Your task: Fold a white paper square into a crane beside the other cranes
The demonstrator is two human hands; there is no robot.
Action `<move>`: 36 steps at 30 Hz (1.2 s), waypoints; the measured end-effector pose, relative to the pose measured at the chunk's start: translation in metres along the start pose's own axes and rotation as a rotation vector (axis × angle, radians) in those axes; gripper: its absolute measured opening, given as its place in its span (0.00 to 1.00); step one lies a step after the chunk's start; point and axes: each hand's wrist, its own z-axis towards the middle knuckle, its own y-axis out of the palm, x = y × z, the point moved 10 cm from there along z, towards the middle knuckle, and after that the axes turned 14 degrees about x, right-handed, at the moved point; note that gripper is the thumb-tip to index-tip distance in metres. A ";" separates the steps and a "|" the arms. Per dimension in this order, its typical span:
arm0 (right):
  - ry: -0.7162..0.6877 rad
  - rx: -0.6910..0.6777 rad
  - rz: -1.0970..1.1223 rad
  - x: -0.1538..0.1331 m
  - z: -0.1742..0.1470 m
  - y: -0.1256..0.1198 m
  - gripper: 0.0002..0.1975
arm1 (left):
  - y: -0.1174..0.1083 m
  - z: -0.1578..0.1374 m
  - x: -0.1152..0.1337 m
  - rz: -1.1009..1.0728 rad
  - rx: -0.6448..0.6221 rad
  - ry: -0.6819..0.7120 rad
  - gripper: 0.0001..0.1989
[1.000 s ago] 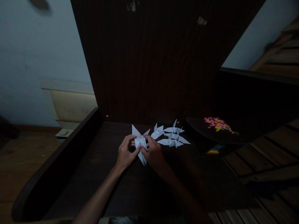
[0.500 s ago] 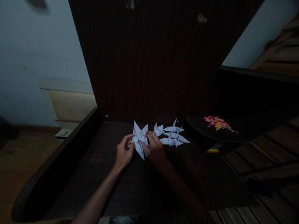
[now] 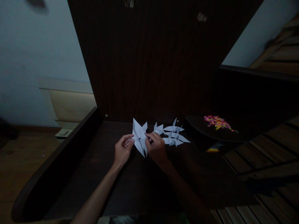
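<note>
A white folded origami paper piece (image 3: 139, 137) with long pointed flaps is held between my two hands, above the dark wooden desk (image 3: 98, 174). My left hand (image 3: 123, 149) pinches its left edge between thumb and fingers. On the other side my right hand (image 3: 156, 147) grips the right part, its fingers bent over the paper and hiding some of the folds. Just to the right lie several finished-looking white origami pieces (image 3: 173, 139) with pointed tips, close together near the desk's back panel; one of them (image 3: 158, 128) is partly behind my right hand.
A heap of small pink, yellow and orange bits (image 3: 218, 122) lies on the dark curved shelf (image 3: 198, 124) at the right. A raised wooden side edge (image 3: 58, 158) bounds the desk at left. The tall dark panel (image 3: 149, 62) stands behind. Wooden slats (image 3: 263, 152) show at right.
The paper's left flap has spread wider and its central folds look flatter. My right hand's fingers have curled in more at the paper's right side; my left hand has shifted slightly left.
</note>
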 end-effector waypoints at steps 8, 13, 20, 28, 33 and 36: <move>0.225 -0.163 0.304 0.009 -0.005 0.013 0.10 | 0.001 -0.002 0.018 0.137 -0.004 0.181 0.10; 0.119 -0.148 0.226 -0.005 -0.004 0.010 0.10 | -0.002 -0.005 0.028 0.277 0.032 0.354 0.10; 0.036 -0.055 0.152 -0.011 -0.003 0.002 0.11 | -0.007 -0.006 0.035 0.428 0.096 0.463 0.03; -0.113 0.023 -0.015 -0.006 -0.003 0.002 0.12 | -0.014 -0.008 0.041 0.432 0.180 0.535 0.04; -0.123 -0.011 -0.145 0.005 -0.005 0.011 0.11 | -0.008 -0.010 0.040 0.422 0.122 0.534 0.04; -0.118 -0.010 -0.224 0.006 -0.007 0.012 0.10 | -0.006 -0.010 0.040 0.423 0.102 0.528 0.05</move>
